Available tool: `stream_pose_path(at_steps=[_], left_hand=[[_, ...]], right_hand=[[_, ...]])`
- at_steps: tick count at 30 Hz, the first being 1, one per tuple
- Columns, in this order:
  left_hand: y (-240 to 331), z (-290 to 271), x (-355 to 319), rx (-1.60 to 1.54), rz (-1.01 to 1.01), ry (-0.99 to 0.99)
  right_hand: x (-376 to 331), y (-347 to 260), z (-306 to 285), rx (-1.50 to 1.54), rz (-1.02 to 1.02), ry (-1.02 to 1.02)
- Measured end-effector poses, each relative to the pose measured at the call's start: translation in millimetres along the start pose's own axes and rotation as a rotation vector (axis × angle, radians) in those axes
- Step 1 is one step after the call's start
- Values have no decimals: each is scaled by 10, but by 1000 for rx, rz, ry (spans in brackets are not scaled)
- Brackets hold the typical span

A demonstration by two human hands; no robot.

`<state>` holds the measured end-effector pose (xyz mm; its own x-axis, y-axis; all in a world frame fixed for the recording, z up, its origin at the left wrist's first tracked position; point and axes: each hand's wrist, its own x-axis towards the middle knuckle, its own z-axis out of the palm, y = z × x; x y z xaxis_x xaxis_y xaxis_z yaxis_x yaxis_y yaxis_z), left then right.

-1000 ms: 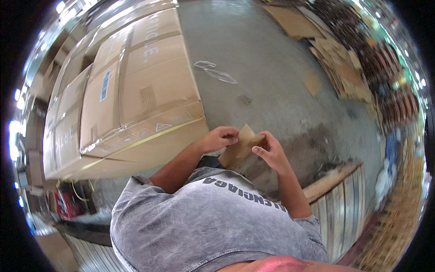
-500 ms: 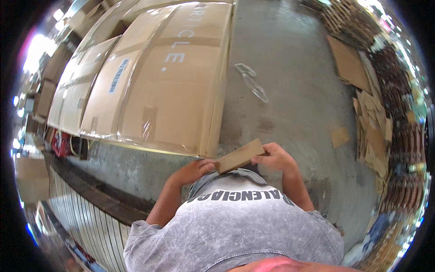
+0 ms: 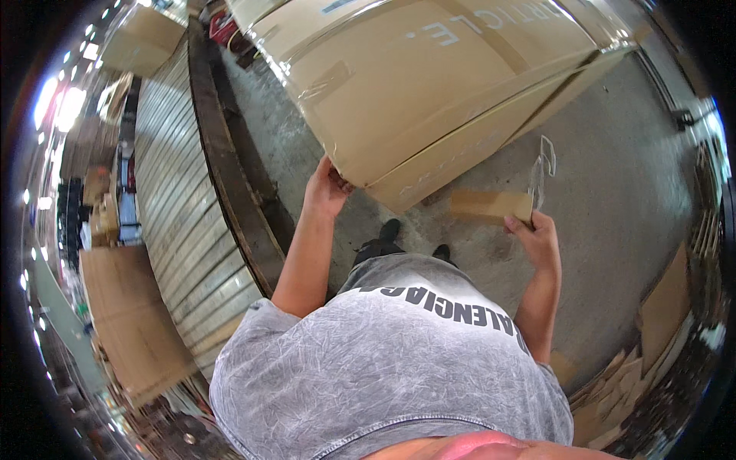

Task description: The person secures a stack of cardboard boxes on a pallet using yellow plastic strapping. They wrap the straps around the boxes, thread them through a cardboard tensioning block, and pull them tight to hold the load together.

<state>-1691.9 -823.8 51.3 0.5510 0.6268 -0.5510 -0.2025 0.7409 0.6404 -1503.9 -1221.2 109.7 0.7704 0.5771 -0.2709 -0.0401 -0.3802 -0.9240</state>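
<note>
A large brown cardboard box [image 3: 399, 96] wrapped in clear film fills the upper middle. At its near left corner is my left hand [image 3: 328, 188], with its fingers curled against the lower edge. The fingertips are partly hidden there. My right hand [image 3: 537, 234] pinches one end of a short, flat strip of brown cardboard [image 3: 487, 205], thumb on top. The strip is held out level, a little to the right of the box's near lower edge, over the concrete floor.
A slatted roller conveyor [image 3: 176, 176] with a dark side rail [image 3: 222, 153] runs along the left. Cardboard boxes [image 3: 130, 314] stand beyond it. A loop of clear strapping [image 3: 543, 157] lies on the floor at right. Flattened cardboard [image 3: 663, 314] is stacked at lower right.
My hands have parted: the left has gone to the box's corner and the right has carried the strip outward to the right. The view has turned, with the conveyor now further into the picture.
</note>
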Motion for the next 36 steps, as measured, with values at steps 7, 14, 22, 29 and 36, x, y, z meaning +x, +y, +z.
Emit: stream_pose_path(at_steps=[7, 14, 22, 29, 36], left_hand=[[-90, 444, 17, 82, 63, 48], [-219, 110, 111, 201, 169, -23], [-267, 44, -24, 65, 146, -167], [-148, 135, -163, 44, 67, -139], [-146, -21, -38, 117, 62, -231]], right_hand=[[-154, 223, -99, -21, 138, -102], [-374, -118, 321, -135, 14, -56], [-478, -962, 793, 131, -247, -134], [-154, -2144, 1529, -123, -669, -54], [625, -2514, 2474, -1175, -780, 10]])
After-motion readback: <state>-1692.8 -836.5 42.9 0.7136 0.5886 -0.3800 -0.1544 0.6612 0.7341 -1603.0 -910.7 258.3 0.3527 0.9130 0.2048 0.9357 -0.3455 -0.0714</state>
